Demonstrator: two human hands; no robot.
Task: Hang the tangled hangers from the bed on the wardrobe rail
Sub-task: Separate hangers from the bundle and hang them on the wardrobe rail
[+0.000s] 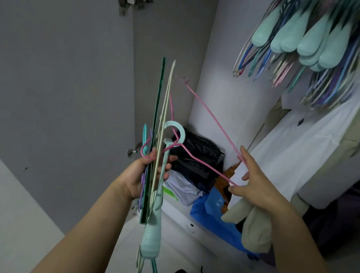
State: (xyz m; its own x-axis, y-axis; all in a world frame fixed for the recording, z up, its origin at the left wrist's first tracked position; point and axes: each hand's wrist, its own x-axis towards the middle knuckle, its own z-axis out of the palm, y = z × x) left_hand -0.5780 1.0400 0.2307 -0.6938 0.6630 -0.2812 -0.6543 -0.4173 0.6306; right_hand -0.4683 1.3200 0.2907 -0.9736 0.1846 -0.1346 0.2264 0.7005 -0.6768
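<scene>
Grey wardrobe door [50, 68] stands at my left, and beside it my left hand [142, 177] has its fingers curled round the bundle of hangers [159, 156], held upright in front of the open wardrobe. My right hand [254, 183] pinches the pink wire hanger [212, 118], whose hook seems caught at the mint hook [176, 131]. I should ease it out sideways, then lift it to the hangers already hung [307, 43] up right.

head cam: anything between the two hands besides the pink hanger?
In the head view, only the thin pink wire hanger spans from left hand to right hand. Behind that gap sits a black bag on folded clothes.
</scene>
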